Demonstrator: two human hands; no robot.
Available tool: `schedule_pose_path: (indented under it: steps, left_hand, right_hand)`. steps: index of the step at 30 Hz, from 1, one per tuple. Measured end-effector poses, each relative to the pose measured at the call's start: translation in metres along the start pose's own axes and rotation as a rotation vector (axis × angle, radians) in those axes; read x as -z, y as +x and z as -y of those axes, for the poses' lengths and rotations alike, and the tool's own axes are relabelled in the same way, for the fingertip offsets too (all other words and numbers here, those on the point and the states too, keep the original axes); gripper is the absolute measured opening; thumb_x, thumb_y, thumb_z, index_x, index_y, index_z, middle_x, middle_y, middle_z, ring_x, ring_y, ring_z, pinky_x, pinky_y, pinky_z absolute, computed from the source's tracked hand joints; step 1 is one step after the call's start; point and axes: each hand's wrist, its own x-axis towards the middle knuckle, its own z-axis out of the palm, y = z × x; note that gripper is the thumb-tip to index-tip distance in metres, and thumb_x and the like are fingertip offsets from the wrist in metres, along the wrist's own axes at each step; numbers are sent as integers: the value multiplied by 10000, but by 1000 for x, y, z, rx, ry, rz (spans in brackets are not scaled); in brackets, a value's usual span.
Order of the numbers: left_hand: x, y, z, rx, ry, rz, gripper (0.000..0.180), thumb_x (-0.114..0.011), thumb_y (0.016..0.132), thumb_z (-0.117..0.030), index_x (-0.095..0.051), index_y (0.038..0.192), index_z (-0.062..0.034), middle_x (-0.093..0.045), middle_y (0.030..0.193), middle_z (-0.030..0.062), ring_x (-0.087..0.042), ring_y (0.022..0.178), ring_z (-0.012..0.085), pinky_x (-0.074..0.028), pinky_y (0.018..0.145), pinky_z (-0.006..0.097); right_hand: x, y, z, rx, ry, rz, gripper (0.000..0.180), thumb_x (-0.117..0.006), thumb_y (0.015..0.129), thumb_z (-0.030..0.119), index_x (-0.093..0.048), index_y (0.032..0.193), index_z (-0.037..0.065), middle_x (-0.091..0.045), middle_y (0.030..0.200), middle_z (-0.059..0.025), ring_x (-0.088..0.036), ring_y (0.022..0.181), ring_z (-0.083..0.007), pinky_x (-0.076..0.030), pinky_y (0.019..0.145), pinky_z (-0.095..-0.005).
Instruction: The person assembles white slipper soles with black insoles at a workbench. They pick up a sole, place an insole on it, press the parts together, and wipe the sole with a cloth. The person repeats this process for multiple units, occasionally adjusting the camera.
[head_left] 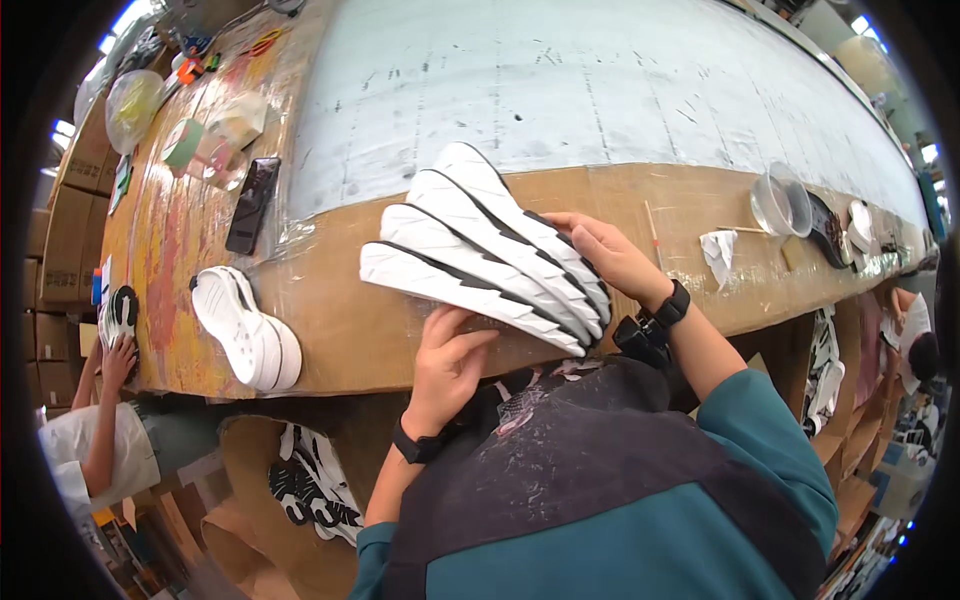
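Several white shoe soles (470, 265) with dark edges are fanned out in a stack, tilted above the front of the table. My right hand (610, 260) grips the stack's right side, thumb on the near face and fingers at the far edge. Just below the near edge, my left hand (445, 365) has its fingers loosely bent and apart; some fingertips reach the lowest sole, and whether they bear on it I cannot tell. Left of the stack, more white soles (245, 330) lie nested together on the table.
A phone (253, 205), a tape roll (183, 142) and scissors (265, 42) lie at the left. Clear cups (780, 200), crumpled tissue (718, 255) and a thin stick (653, 230) lie right. Below the table, a carton (245, 460) holds soles. A co-worker's hand (120, 360) touches a sole far left.
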Motion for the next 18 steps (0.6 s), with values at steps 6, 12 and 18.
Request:
schedule_pose_path:
  steps: [6,12,18]
  left_hand:
    - [3,-18,17,527,-588,-166,246,-532,835,-58,-489,1064,23,-494,1082,60,-482,983,151,-413,819,277]
    - [-3,-14,1,636,-801,-259,577,-491,871,-100,-150,1335,-69,-331,1286,93,-435,1101,181,-426,851,299]
    - [-10,-1,-7,699,-1009,-222,511,-355,919,-136,-103,1364,-145,-322,1312,77,-417,1139,213,-420,869,375]
  right_hand:
    - [16,7,-6,-69,142,121,531,-368,902,432,-415,1231,17,-485,1180,-91,-453,1075,-161,-366,915,-303]
    - [7,30,-8,-32,-20,198,550,-393,897,413,-374,1258,-3,-495,1186,-121,-467,1070,-170,-358,909,-282]
    - [-12,29,6,-48,-216,197,621,-406,878,434,-310,1290,-21,-480,1205,-167,-478,1090,-233,-357,907,-284]
